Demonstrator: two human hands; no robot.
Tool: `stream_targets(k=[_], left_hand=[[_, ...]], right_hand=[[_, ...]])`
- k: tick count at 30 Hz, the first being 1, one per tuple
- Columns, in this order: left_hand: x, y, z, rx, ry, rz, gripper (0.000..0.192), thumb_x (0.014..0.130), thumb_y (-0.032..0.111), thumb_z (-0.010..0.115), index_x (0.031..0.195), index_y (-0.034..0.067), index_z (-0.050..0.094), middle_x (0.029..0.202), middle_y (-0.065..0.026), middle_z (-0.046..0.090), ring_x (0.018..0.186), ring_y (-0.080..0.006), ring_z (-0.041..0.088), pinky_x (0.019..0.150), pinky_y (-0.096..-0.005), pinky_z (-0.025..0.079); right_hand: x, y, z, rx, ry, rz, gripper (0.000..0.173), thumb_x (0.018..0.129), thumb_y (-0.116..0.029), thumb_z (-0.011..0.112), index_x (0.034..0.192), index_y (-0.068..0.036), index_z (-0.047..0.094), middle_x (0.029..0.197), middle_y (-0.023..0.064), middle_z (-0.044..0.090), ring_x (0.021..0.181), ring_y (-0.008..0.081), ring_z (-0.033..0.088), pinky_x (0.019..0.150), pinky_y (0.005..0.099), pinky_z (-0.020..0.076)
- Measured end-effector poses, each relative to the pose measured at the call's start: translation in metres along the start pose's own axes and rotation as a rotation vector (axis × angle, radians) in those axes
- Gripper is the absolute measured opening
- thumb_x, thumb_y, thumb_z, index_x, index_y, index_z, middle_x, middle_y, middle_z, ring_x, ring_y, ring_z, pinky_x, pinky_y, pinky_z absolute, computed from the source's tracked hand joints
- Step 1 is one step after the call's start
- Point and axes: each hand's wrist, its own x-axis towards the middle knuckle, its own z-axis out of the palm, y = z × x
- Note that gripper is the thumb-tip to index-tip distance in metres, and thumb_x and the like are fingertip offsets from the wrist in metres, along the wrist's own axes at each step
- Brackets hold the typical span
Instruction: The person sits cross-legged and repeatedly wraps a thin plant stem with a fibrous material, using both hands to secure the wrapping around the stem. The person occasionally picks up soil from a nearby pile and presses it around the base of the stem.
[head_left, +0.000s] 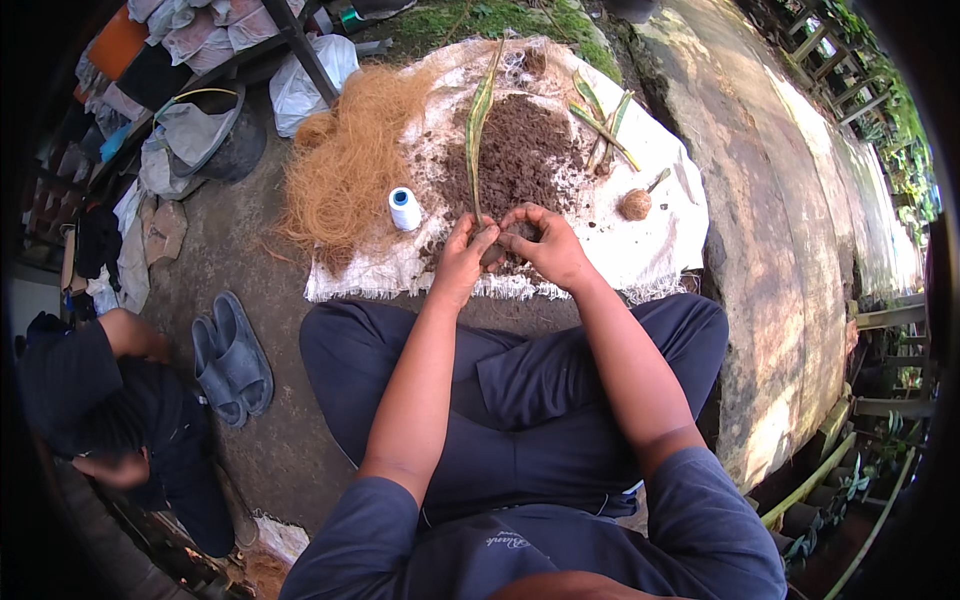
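My left hand (471, 251) holds the base of a long, yellow-edged snake plant leaf (478, 127), which stands upright, with a dark ball of soil (491, 256) under it. The fingertips of my right hand (541, 244) meet those of my left at the leaf's base; whether they pinch anything is too small to tell. Beyond my hands a heap of dark soil (525, 154) lies on a white woven sack (660, 247). Brown coconut fibre (352, 157) is piled on the left, near a white thread spool (406, 209). To the right are loose leaf cuttings (604, 127) and a fibre-wrapped ball (635, 204) with a short leaf.
Grey sandals (234, 360) lie on the concrete ground to my left, near another person in dark clothes (142, 420). A black bucket (217, 142) and a white plastic bag (313, 79) stand at the upper left beside a rack. A raised concrete strip (772, 225) runs along the right.
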Motion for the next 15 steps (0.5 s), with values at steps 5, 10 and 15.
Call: stream_targets(k=[5, 10, 15], left_hand=[[-0.001, 0.001, -0.001, 0.009, 0.038, 0.007, 0.015, 0.099, 0.016, 0.066, 0.110, 0.011, 0.056, 0.092, -0.0038, 0.066, 0.070, -0.0118, 0.063, 0.055, -0.0259, 0.043], [0.003, 0.002, -0.022, -0.037, 0.058, 0.056, 0.011, 0.098, 0.012, 0.061, 0.109, 0.011, 0.058, 0.098, -0.0074, 0.067, 0.070, -0.0169, 0.064, 0.054, -0.0261, 0.044], [0.004, 0.006, -0.020, -0.035, 0.039, 0.082, 0.012, 0.098, 0.011, 0.062, 0.108, 0.006, 0.059, 0.099, -0.0098, 0.066, 0.068, -0.0170, 0.063, 0.052, -0.0272, 0.043]], right_hand=[[0.003, 0.001, -0.008, 0.164, -0.048, 0.068, 0.021, 0.091, -0.013, 0.077, 0.107, -0.003, 0.068, 0.091, 0.0015, 0.069, 0.079, 0.0101, 0.063, 0.072, 0.0267, 0.0521], [0.008, 0.003, -0.032, 0.199, 0.208, 0.210, 0.019, 0.095, -0.012, 0.074, 0.111, -0.005, 0.068, 0.083, -0.0018, 0.065, 0.068, 0.0068, 0.054, 0.062, 0.0244, 0.0449], [0.016, 0.030, -0.046, 0.261, 0.330, 0.273, 0.033, 0.102, -0.015, 0.067, 0.132, -0.002, 0.061, 0.111, 0.0055, 0.067, 0.097, 0.0125, 0.064, 0.078, 0.0259, 0.0520]])
